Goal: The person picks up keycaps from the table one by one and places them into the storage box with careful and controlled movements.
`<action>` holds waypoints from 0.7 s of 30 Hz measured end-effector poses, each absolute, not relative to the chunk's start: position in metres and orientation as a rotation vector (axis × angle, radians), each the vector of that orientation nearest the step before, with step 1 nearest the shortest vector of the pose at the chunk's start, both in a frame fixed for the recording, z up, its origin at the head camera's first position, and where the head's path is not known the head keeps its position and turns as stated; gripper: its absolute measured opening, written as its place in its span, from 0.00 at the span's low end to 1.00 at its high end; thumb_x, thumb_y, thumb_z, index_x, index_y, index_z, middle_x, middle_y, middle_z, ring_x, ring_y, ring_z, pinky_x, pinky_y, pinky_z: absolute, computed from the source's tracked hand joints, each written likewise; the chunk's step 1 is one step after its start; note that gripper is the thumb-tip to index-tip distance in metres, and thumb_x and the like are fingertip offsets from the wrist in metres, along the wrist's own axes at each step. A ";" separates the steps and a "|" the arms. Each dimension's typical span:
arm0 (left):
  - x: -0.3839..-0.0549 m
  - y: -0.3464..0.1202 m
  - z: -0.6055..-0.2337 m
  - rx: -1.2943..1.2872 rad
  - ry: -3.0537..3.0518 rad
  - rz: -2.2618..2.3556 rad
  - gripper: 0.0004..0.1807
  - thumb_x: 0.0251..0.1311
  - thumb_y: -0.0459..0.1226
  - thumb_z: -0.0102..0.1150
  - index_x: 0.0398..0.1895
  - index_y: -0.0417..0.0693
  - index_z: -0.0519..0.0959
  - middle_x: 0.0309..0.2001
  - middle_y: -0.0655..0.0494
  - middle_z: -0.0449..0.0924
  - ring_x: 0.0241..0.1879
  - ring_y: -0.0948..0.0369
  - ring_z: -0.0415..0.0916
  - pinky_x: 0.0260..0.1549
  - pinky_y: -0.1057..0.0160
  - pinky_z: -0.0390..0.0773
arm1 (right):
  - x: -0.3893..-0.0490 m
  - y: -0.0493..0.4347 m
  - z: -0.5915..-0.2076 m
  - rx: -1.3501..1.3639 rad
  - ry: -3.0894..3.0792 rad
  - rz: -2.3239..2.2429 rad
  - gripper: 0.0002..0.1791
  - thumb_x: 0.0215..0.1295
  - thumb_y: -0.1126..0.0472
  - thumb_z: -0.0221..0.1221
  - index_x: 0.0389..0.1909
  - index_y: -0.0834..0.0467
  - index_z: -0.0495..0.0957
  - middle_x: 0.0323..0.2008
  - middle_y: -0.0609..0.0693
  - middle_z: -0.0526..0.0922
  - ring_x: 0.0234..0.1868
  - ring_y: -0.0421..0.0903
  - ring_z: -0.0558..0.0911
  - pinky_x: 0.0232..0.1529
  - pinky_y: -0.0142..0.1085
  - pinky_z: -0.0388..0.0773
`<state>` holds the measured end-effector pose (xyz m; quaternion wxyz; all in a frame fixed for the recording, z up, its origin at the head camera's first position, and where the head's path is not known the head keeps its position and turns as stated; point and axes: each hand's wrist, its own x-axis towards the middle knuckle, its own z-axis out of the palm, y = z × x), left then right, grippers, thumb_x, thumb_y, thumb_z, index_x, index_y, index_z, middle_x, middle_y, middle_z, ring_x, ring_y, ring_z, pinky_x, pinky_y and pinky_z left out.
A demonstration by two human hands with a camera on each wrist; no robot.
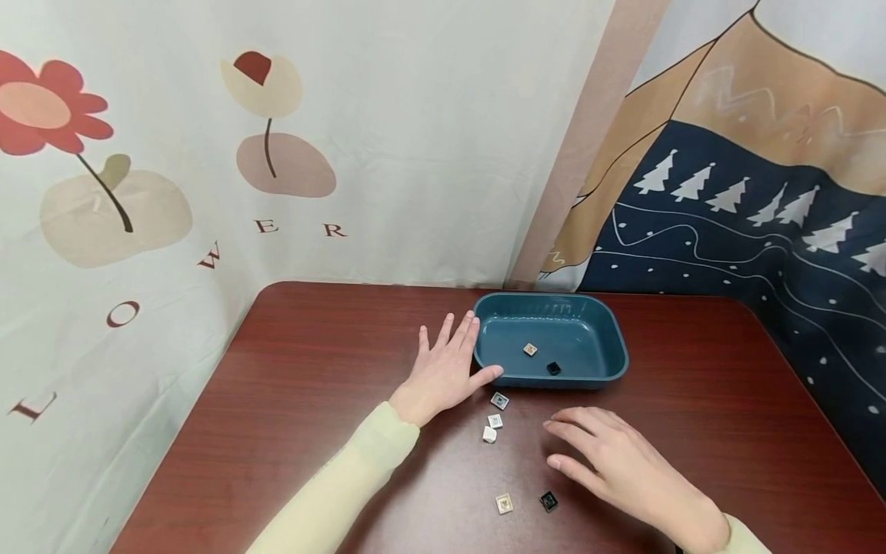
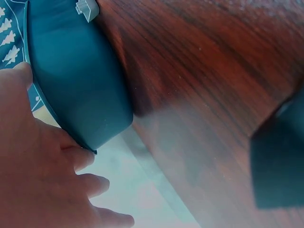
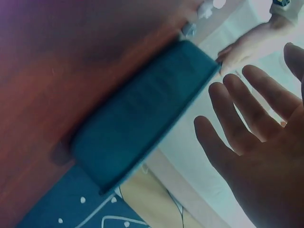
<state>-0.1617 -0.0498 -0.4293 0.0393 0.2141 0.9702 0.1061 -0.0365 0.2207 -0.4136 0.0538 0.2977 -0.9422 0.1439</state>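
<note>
Tray (image 1: 581, 335): plain teal blue
Inside: beige piece (image 1: 530, 349), black piece (image 1: 554, 368)
Outside: grey piece (image 1: 499, 400), two white pieces (image 1: 489, 435), near beige piece (image 1: 504, 504), near black piece (image 1: 548, 502)
Table (image 1: 325, 346): reddish brown — darker, streaked wood grain
Sleeves (image 1: 339, 477): pale yellow-green
Left cloth (image 1: 429, 154): off-white — red flower (image 1: 34, 108), beige tulip (image 1: 284, 88), dark-red letters (image 1: 335, 230)
Right cloth (image 1: 747, 285): navy and tan, white trees (image 1: 691, 186), lines, dots

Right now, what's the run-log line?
left hand: touching teal tray | right hand: holding nothing, over table | in tray: two small pieces | on table: five more pieces
</note>
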 end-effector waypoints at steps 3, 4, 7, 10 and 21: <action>-0.162 -0.050 -0.429 0.657 2.974 0.333 0.52 0.70 0.71 0.41 0.84 0.46 0.49 0.84 0.53 0.43 0.82 0.44 0.40 0.72 0.28 0.43 | -0.032 0.220 -0.420 0.980 -2.867 0.448 0.20 0.72 0.38 0.61 0.56 0.44 0.84 0.54 0.33 0.80 0.53 0.36 0.79 0.55 0.46 0.81; -0.161 -0.050 -0.429 0.658 2.974 0.332 0.52 0.70 0.71 0.41 0.84 0.46 0.49 0.84 0.53 0.43 0.82 0.44 0.40 0.72 0.28 0.43 | -0.031 0.219 -0.422 1.010 -2.859 0.450 0.20 0.72 0.38 0.61 0.56 0.43 0.84 0.54 0.33 0.80 0.53 0.35 0.79 0.55 0.45 0.82; -0.161 -0.050 -0.429 0.663 2.974 0.334 0.52 0.70 0.71 0.41 0.84 0.46 0.49 0.84 0.53 0.43 0.82 0.44 0.40 0.72 0.28 0.43 | -0.027 0.220 -0.427 1.109 -2.843 0.465 0.19 0.72 0.38 0.61 0.56 0.42 0.84 0.52 0.31 0.79 0.51 0.34 0.79 0.52 0.44 0.82; -0.161 -0.050 -0.429 0.661 2.974 0.324 0.52 0.70 0.71 0.40 0.84 0.46 0.49 0.84 0.53 0.43 0.82 0.44 0.39 0.72 0.28 0.43 | -0.024 0.221 -0.429 1.215 -2.897 0.487 0.20 0.73 0.38 0.59 0.59 0.41 0.82 0.53 0.32 0.78 0.50 0.35 0.78 0.52 0.44 0.83; -0.161 -0.050 -0.429 0.660 2.961 0.347 0.52 0.70 0.71 0.41 0.84 0.46 0.48 0.84 0.53 0.42 0.82 0.45 0.38 0.72 0.28 0.41 | -0.022 0.221 -0.438 1.369 -3.126 0.593 0.18 0.75 0.42 0.60 0.62 0.38 0.79 0.55 0.32 0.79 0.51 0.35 0.78 0.53 0.45 0.82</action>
